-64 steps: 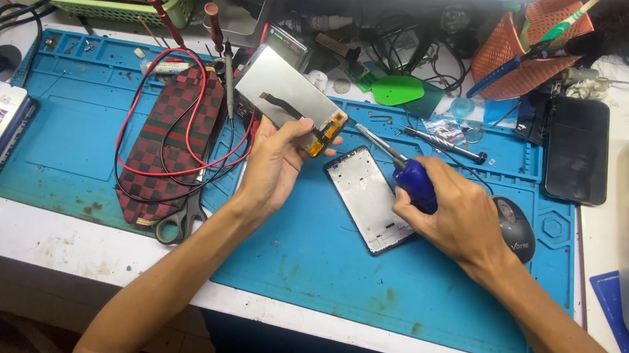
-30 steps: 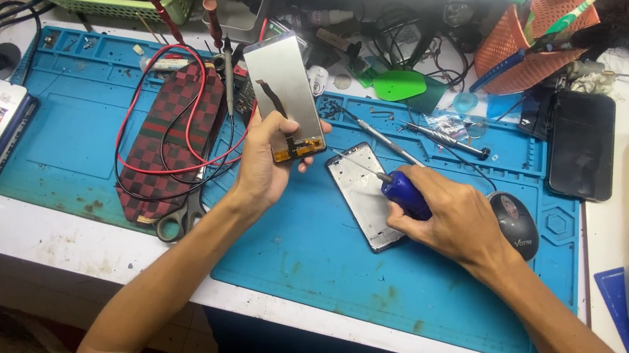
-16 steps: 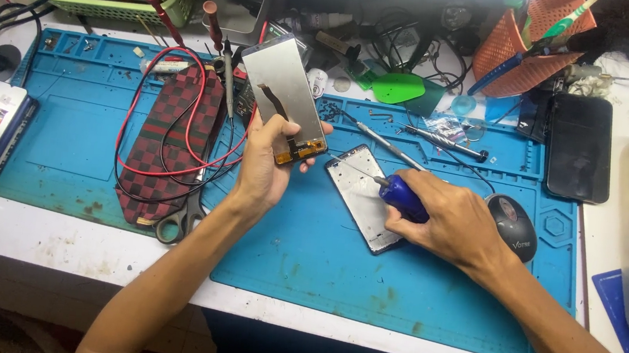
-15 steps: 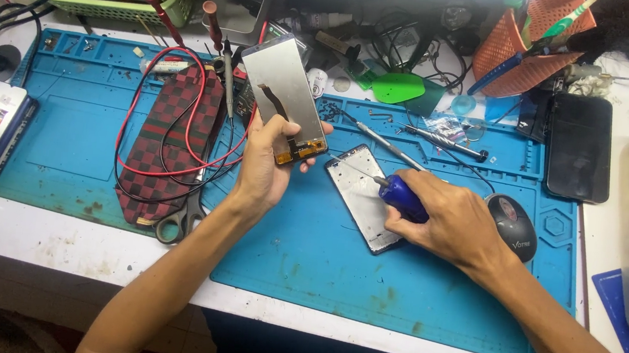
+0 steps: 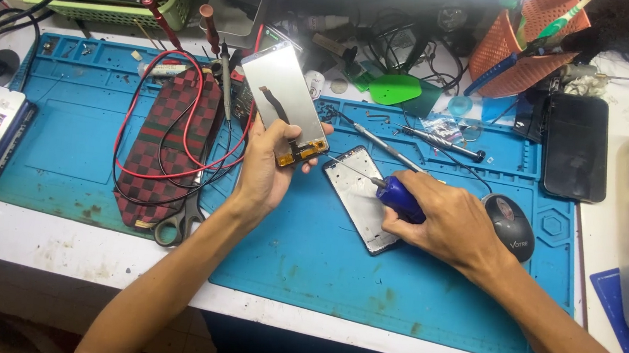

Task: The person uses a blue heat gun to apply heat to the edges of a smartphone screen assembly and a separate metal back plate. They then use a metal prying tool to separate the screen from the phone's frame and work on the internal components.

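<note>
Cluttered bench — blue repair mat (image 5: 304, 277)

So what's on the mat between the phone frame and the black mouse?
In the head view, the right hand gripping a blue-handled screwdriver lies between the phone frame and the black mouse.

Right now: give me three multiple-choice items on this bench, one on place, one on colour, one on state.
1. Where is the phone frame?
A. on the blue mat
B. in the orange basket
C. on the scissors

2. What colour is the screwdriver handle?
A. green
B. blue
C. red

3. How is the display panel?
A. flat on the mat
B. under the mouse
C. raised in the left hand

A: the frame lies on the blue mat.
B: the grip in the right hand is blue.
C: the left hand grips the panel's lower end, lifted.
</note>
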